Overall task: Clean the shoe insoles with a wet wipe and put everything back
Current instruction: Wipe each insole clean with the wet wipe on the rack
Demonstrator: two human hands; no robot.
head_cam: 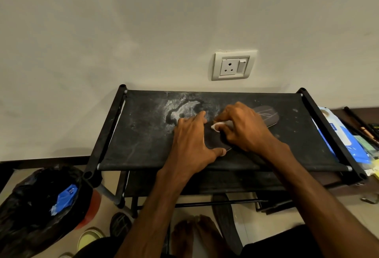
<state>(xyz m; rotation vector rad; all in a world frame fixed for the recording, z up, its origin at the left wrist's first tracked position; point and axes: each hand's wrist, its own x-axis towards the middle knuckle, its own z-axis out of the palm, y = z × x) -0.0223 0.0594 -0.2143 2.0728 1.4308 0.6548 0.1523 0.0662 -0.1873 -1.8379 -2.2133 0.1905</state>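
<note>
A dark insole [213, 139] lies on the black fabric top of the shoe rack [143, 134], mostly covered by my hands. My left hand [192, 141] presses flat on it, fingers spread, thumb at its near edge. My right hand [244, 128] pinches a white wet wipe [218, 125] against the insole's surface. A second dark insole [266, 115] with pale line markings lies just behind my right hand.
A blue wet wipe pack [340, 134] leans by the rack's right side. A bin with a black bag [41, 202] holding blue scraps stands at lower left. Shoes [90, 237] and a sandal [225, 225] lie on the floor. A wall socket [233, 66] sits above the rack.
</note>
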